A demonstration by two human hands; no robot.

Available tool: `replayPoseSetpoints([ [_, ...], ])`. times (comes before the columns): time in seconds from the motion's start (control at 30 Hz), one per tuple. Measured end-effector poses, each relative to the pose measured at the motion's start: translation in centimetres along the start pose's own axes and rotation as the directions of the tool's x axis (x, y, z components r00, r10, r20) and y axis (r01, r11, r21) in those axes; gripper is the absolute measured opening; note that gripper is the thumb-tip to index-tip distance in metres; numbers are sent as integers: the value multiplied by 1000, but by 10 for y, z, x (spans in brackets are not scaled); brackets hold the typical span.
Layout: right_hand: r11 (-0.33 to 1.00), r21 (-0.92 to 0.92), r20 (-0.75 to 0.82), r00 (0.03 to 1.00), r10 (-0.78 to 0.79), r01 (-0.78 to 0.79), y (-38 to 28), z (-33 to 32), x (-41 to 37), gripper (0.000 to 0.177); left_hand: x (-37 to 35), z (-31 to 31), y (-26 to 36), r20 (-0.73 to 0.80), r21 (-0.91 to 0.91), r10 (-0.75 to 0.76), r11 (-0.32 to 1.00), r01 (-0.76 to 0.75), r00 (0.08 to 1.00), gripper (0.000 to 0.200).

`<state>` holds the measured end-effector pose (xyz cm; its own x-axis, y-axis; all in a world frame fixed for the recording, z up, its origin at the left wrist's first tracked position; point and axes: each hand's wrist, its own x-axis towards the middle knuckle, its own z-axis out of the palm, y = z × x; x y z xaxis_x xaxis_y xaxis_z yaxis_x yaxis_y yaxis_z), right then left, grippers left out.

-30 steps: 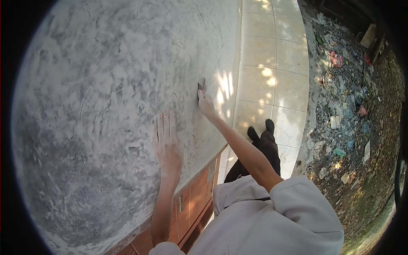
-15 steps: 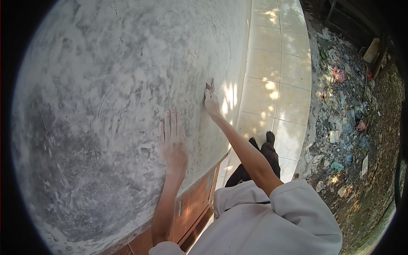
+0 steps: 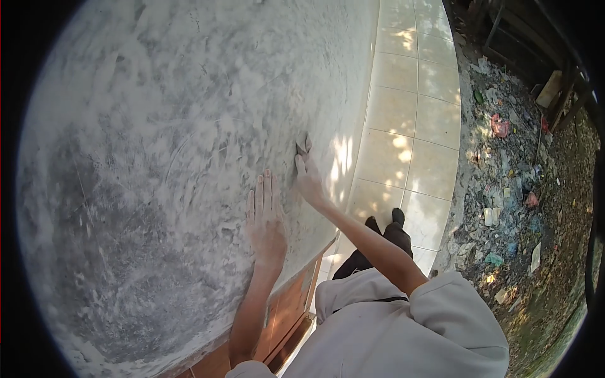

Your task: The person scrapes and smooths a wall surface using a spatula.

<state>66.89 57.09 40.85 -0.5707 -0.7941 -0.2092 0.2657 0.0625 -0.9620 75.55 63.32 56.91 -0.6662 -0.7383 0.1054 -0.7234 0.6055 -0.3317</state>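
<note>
A large wall (image 3: pixel 170 189) with a patchy grey and white surface fills the left of the head view. My left hand (image 3: pixel 267 227) lies flat against it, fingers straight and dusted white. To its right, my right hand (image 3: pixel 310 179) pinches a small dark folded piece of sandpaper (image 3: pixel 304 146) and presses it to the wall. Part of the sandpaper is hidden by my thumb and fingers. Whitish dust coats this hand too.
A pale tiled walkway (image 3: pixel 391 107) runs along the wall, with my feet (image 3: pixel 397 216) on it. Rubble and litter (image 3: pixel 498 189) cover the ground beyond its edge. Reddish-brown tiles (image 3: pixel 293 309) line the wall's lower part.
My right hand has slid a short way down the view with the sandpaper, closer to my left hand. My left hand stays flat on the wall; the view has shifted slightly.
</note>
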Motion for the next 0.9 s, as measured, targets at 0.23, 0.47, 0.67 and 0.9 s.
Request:
replayPoseSetpoints([
  [0.23,996,63,130,990,59,-68,-32,-16,22,46,3,-8,3,-43,-11,-20,1000,19,999,52],
  [0.47,848,-294,-135,859,-493,441,6,11,-21,42,5,-11,4,-67,-27,-24,999,22,997,52],
  [0.67,999,24,29,999,-29,28,-28,-17,65,45,7,-14,9,-65,-20,-80,997,79,995,53],
  [0.9,981,-5,47,980,-194,195,-32,-3,-5,49,42,-20,16,-77,-15,-136,991,136,988,53],
])
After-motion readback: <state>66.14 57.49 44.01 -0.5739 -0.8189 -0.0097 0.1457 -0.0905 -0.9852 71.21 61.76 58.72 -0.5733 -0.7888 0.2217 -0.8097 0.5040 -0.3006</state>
